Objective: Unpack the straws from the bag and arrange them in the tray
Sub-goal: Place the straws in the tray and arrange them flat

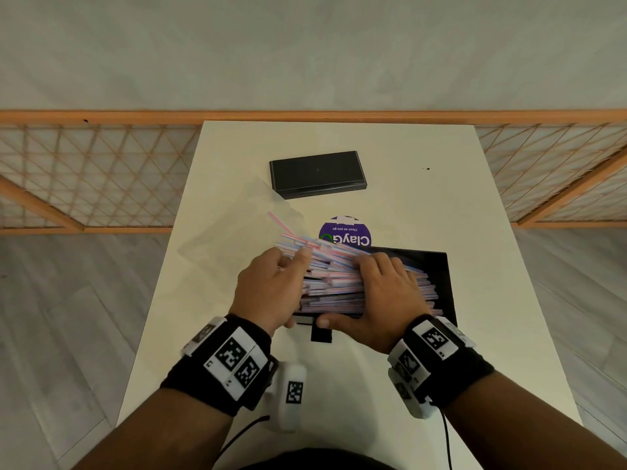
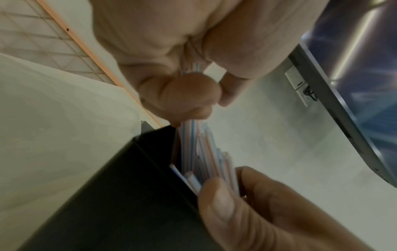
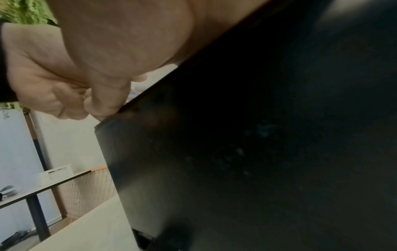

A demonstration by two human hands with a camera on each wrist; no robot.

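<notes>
A heap of red- and blue-striped straws [image 1: 339, 283] fills the left part of a black tray [image 1: 441, 276] near the front of the white table [image 1: 492, 215]. My left hand [image 1: 288, 286] grips the left ends of the pile. In the left wrist view its thumb [image 2: 217, 203] and a curled finger hold the straws [image 2: 206, 152] above the tray wall [image 2: 128, 203]. My right hand [image 1: 369, 293] lies flat on top of the pile, its thumb against the tray's front wall [image 3: 236, 152]. The clear bag [image 1: 234, 225] lies flat to the left with one straw [image 1: 280, 222] at its mouth.
A black lid or box [image 1: 317, 173] sits at the back middle of the table. A purple round sticker [image 1: 346, 232] shows just behind the tray. An orange lattice railing [image 1: 101, 171] runs behind the table. Grey floor lies on both sides.
</notes>
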